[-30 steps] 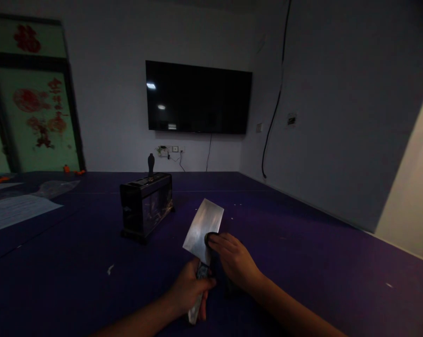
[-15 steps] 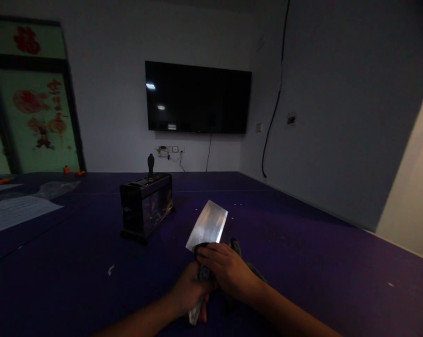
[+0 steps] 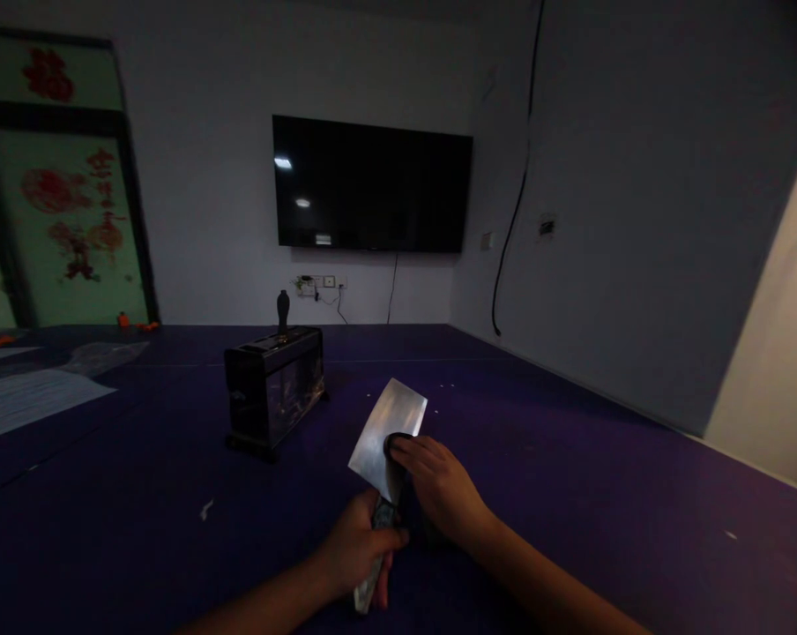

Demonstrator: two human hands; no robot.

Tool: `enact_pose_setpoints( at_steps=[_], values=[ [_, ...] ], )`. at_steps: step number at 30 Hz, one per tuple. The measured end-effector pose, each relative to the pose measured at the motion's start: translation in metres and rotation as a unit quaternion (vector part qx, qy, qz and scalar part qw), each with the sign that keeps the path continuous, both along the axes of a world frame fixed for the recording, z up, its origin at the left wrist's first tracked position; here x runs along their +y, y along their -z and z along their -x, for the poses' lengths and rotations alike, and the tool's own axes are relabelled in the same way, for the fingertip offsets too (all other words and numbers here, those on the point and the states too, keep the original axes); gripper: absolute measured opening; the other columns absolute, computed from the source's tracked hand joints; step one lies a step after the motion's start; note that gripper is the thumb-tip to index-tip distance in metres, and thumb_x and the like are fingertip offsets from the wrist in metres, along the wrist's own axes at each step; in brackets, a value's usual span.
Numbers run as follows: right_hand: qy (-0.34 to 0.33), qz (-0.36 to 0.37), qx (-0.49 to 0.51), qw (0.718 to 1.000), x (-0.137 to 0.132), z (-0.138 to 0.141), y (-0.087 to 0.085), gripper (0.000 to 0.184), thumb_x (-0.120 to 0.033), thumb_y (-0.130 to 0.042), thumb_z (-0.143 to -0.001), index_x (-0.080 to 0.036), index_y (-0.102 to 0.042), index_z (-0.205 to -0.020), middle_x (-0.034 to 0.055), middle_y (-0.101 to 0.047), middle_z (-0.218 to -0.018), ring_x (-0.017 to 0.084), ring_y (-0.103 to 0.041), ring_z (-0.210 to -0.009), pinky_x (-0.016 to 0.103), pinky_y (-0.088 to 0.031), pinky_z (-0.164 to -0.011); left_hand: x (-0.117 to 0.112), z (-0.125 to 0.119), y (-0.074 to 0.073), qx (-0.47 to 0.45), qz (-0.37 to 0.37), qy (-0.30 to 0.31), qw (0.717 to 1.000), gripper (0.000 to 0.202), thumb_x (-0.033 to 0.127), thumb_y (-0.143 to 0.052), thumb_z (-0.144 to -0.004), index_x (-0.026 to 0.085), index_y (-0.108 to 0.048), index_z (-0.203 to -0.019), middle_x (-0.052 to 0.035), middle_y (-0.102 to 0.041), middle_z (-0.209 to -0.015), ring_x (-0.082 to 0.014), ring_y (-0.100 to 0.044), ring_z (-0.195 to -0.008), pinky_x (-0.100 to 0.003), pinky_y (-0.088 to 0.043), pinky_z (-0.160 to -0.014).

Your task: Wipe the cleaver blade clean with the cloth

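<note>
A cleaver [image 3: 376, 441] with a broad shiny blade points up and away from me above the purple surface. My left hand [image 3: 359, 542] is closed around its handle, and the handle's pale end sticks out below the fingers. My right hand [image 3: 448, 485] presses a dark cloth [image 3: 391, 444] against the blade's right part, fingers bent over it. Most of the cloth is hidden by the hand and lost in shadow. Beyond the blade to the left stands a black knife block [image 3: 272, 388] with clear sides, and one dark handle [image 3: 283, 309] rises from its top.
The purple tabletop [image 3: 140, 529] carries small white scraps. Papers [image 3: 41, 397] and a clear plastic bag [image 3: 108, 354] lie at left, with orange items [image 3: 124, 320] farther back. A television [image 3: 372, 185] hangs on the far wall; a black cable [image 3: 514, 229] hangs at right.
My right hand has slid the dark cloth from near the handle up onto the blade, uncovering the blade's base. The left hand and cleaver have stayed almost still.
</note>
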State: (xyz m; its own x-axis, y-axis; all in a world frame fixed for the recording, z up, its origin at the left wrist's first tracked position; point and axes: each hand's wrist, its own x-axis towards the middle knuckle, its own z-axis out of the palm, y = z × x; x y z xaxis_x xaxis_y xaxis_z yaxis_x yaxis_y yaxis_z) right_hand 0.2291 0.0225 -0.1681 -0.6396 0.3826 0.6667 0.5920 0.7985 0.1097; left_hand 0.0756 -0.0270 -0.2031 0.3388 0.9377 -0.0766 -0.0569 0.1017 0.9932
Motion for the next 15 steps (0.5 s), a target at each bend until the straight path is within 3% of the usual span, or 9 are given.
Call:
enact_pose_setpoints(
  at_steps=[5,15],
  values=[
    [0.031,0.001,0.029,0.999,0.011,-0.005,0.003,0.042,0.000,-0.035,-0.076,-0.012,-0.055,-0.110,0.0082,-0.056,-0.114,0.020,-0.049,-0.102,0.037,-0.044,-0.086,-0.001,0.002,0.003,-0.008,-0.004,0.010,1.000,0.044,0.037,-0.060,-0.061,0.018,-0.037,-0.092,0.0092,-0.046,-0.043,-0.0121,-0.045,-0.026,-0.020,-0.034,-0.026],
    [-0.002,-0.015,0.019,1.000,0.001,0.000,0.001,0.042,-0.001,-0.033,-0.077,-0.012,-0.055,-0.111,0.0090,-0.055,-0.116,0.020,-0.048,-0.104,0.037,-0.045,-0.086,-0.001,0.000,0.002,0.003,0.002,0.008,1.000,0.034,0.031,-0.057,-0.063,0.018,-0.038,-0.088,0.0096,-0.045,-0.041,-0.0125,-0.045,-0.026,-0.020,-0.034,-0.027]
  ],
)
